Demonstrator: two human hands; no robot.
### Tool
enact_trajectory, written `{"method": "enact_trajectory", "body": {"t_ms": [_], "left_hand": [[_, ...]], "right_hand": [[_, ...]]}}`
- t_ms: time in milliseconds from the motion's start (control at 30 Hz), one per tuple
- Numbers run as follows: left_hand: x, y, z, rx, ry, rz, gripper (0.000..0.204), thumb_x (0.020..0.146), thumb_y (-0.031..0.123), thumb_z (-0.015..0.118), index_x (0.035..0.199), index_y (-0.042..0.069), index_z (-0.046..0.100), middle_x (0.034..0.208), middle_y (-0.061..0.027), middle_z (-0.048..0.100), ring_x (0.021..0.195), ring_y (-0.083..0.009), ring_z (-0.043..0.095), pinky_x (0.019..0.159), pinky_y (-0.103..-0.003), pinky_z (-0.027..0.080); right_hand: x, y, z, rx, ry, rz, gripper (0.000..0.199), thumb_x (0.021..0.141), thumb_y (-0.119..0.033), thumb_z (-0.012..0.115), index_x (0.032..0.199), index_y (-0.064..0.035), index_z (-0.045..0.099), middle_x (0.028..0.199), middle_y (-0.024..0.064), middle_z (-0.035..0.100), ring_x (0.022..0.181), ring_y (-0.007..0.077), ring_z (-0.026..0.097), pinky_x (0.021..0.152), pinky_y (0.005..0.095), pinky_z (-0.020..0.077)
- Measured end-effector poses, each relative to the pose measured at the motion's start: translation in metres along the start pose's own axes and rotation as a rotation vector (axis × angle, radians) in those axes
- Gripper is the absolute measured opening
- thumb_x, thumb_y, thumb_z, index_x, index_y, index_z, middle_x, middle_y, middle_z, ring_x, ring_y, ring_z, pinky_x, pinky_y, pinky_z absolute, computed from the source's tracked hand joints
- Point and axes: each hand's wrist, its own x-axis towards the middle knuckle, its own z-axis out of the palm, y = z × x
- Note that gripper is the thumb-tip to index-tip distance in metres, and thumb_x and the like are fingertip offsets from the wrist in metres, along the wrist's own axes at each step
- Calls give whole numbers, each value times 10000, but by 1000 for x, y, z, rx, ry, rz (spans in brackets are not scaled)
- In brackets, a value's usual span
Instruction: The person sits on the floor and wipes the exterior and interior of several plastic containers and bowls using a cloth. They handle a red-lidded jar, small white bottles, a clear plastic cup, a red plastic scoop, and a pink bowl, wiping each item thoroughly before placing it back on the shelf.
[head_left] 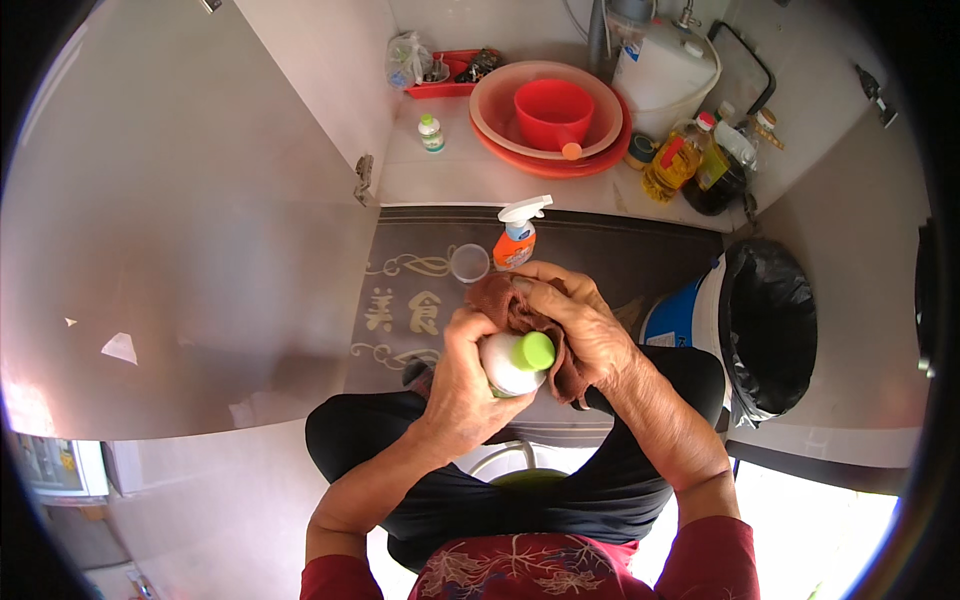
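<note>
Left hand (pixel 458 390): wrapped around a green-capped white bottle (pixel 508 369), six o'clock from the orange trigger-spray bottle (pixel 514 244); grip presumably steadies it. Right hand (pixel 590 328): gripping a brown cloth (pixel 508 304), bunched at the bottle's one-o'clock side, apparently to bear against it. Cap points upward, leaning toward two o'clock; long axis strongly foreshortened.

The left hand (pixel 458 388) covers much of the white bottle (pixel 508 371); the right hand (pixel 590 335) hides part of the cloth (pixel 500 299). Just beyond them, the base of the spray bottle (pixel 514 247) seems masked. Farther off, the red tray's (pixel 437 91) contents (pixel 480 66) are too small to tell. Behind the hands, the lower edge crops both sleeves (pixel 342 579).
</note>
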Motion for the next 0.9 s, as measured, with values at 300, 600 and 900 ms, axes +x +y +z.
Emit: {"method": "enact_trajectory", "body": {"t_ms": [300,600,900], "left_hand": [[6,-14,-6,83,89,-66,652,659,79,818,1070,58,311,946,-140,516,790,-252,567,679,-366,467],[2,-14,-9,115,-104,180,705,637,37,782,1222,89,392,999,-135,530,896,-300,554,754,-407,462],[24,-5,-22,-622,-71,-92,1054,511,31,898,1263,152,170,1138,-126,478,1045,-231,538,863,-371,482]], "right_hand": [[-16,-18,23,-1217,-69,-1117,235,671,11,694,891,-61,656,1005,92,508,919,240,529,743,338,474],[-6,-25,6,-955,-254,-547,200,695,-25,659,889,-74,658,850,59,536,788,198,562,665,313,486],[-9,-3,9,-524,-48,-642,236,876,-103,599,1092,-9,594,1059,111,533,1005,194,533,871,311,428]]}}
